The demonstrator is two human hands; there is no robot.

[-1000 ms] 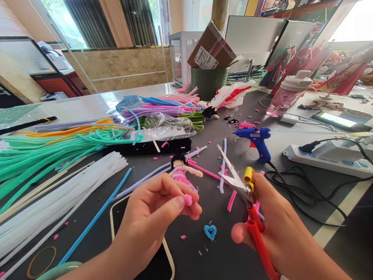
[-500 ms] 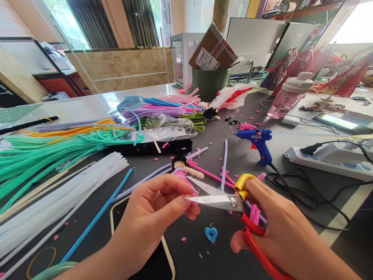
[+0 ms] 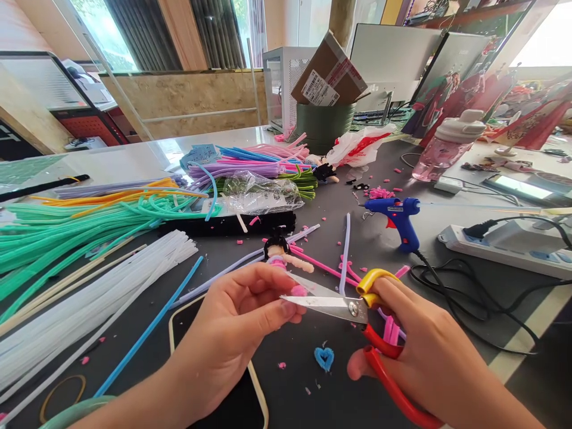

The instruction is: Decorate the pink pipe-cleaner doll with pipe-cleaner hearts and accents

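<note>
Left hand (image 3: pixel 241 333) nearest, pinching a pink tuft (image 3: pixel 298 290) between thumb and fingers. Right hand (image 3: pixel 424 333) is wrapped round scissors (image 3: pixel 353 308), blades spread; tuft sits in the gap as seen from here, contact unclear.

Bench (image 3: pixel 339 393): matte dark grey in the working area, pale and glossy along the far left edge, littered with pink offcuts. Near side: dark slab with a cream edge (image 3: pixel 232 399) under the left forearm, rubber band (image 3: pixel 62 396) at left, blue fuzzy heart (image 3: pixel 324 358) between the hands.

Tuft: small, rounded, fluffy, bright pink; part hidden by fingers. Scissors: silver blades, visible pivot screw, one yellow-covered handle loop, one red.

Just past the left hand: small doll (image 3: pixel 276 250), black hair, lilac top, pale arm stretched right; lower part covered by the hand. Loose lilac stem (image 3: pixel 345 253) to its right.

Mid bench: white stems (image 3: pixel 102 304) and green stems (image 3: pixel 80 232) at left; blue glue gun (image 3: pixel 397 217) at right, power strip (image 3: pixel 456 241) beside it, pink bottle (image 3: pixel 447 152) behind.

Far side: green pot (image 3: pixel 324 128) with a cardboard box (image 3: pixel 328 74) tilted in it, white perforated case (image 3: pixel 279 89), monitor (image 3: pixel 393 56).

Room: stone-look partition (image 3: pixel 196 98), dark curtains (image 3: pixel 134 36), bright windows.
</note>
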